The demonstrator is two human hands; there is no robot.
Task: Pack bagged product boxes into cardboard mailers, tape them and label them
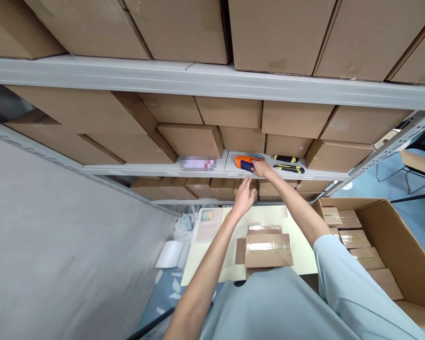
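Nothing legible: labels on the shelf edge too small to read.

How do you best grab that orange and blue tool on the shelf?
Probably take the orange and blue tool by its right end, where the right hand is, coming from the open front of the shelf. Its orange end points left, away from that hand, and cardboard boxes stand behind it. The hand hides some of its shape.

Plastic tape dispenser, matt cardboard box, glossy tape
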